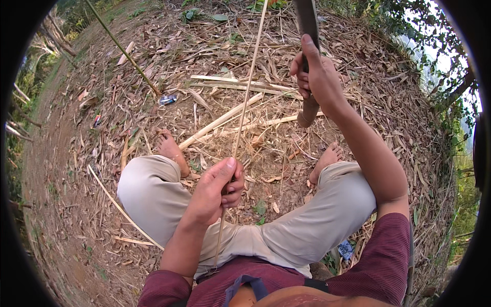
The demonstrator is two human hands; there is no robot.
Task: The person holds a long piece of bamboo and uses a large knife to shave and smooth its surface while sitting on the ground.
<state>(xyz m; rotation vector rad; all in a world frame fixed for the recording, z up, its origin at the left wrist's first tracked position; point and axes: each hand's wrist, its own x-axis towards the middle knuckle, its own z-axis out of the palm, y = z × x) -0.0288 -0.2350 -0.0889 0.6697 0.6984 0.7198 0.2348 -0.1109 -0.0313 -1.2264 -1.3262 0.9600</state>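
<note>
tan strip (pixel 249 84) points lengthwise away, slightly right, left fingers (pixel 234 190) clamped on it, right fingers (pixel 303 86) round a knife (pixel 308 24).

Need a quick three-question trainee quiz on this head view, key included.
1. What does the left hand grip?
2. True or false: the right hand holds a knife.
3. Where do the loose pale strips by the feet lie?
A) on the right knee
B) on the leaf-strewn ground
C) in a basket

Key: 1. A long thin strip; 2. True; 3. B.
</note>
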